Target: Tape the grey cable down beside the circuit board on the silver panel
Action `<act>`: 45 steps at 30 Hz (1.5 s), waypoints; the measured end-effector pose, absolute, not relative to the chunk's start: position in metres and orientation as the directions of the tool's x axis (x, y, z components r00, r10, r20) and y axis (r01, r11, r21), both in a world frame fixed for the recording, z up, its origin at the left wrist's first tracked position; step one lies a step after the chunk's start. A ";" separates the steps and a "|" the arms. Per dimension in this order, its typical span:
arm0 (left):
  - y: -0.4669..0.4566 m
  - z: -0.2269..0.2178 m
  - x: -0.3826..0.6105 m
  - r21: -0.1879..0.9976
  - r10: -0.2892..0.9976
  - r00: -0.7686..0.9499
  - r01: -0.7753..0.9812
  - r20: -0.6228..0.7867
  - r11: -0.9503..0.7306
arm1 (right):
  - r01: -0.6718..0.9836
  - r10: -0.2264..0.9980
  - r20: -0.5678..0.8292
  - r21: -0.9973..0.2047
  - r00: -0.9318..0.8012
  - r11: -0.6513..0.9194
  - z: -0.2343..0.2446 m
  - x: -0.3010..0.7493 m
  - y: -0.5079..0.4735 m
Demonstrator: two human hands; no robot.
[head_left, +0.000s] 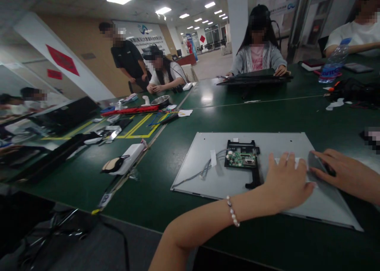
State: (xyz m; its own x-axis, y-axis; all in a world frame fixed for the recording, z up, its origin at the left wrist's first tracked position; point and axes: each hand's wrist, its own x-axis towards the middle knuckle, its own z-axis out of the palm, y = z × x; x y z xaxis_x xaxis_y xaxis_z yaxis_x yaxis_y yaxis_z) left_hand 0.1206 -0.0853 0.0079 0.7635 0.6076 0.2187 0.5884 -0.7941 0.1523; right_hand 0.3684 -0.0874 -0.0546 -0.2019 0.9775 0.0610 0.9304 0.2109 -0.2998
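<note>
A grey metal panel (pixel 208 176) lies flat on the green table in front of me. A small green circuit board (pixel 241 158) in a black frame sits near its middle, with grey wires (pixel 204 170) taped to the left of it. My left hand (pixel 286 182), a bead bracelet on the wrist, rests on the panel right of the board, fingers curled over a white strip. My right hand (pixel 346 172) lies beside it with fingers stretched flat over a small dark part (pixel 316 162) on the panel.
A white box and a tape roll (pixel 124 162) lie to the left by a seam in the table. Tools, a red bar (pixel 130 110) and yellow floor-tape marks fill the far left. Other people sit or stand at the far side; a water bottle (pixel 334 63) stands at the right.
</note>
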 end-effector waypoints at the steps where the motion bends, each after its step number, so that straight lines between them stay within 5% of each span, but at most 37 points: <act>1: -0.086 0.002 0.126 0.130 0.588 0.773 0.574 0.241 -0.808 | 0.922 0.972 0.079 -0.307 -0.222 0.236 -0.054 0.367 -0.089; 12: -0.074 -0.002 0.115 -0.047 0.658 0.734 0.673 0.170 -0.738 | 0.866 0.942 0.059 -0.376 -0.332 0.329 -0.060 0.355 -0.094; 19: -0.066 -0.002 0.082 -0.136 0.722 0.679 0.734 0.133 -0.665 | 0.825 0.873 0.105 -0.289 -0.476 0.485 -0.067 0.324 -0.096; 45: -0.028 0.001 0.008 -0.099 0.848 0.509 0.861 0.150 -0.499 | 0.716 0.776 0.080 -0.334 -0.626 0.612 -0.031 0.181 -0.053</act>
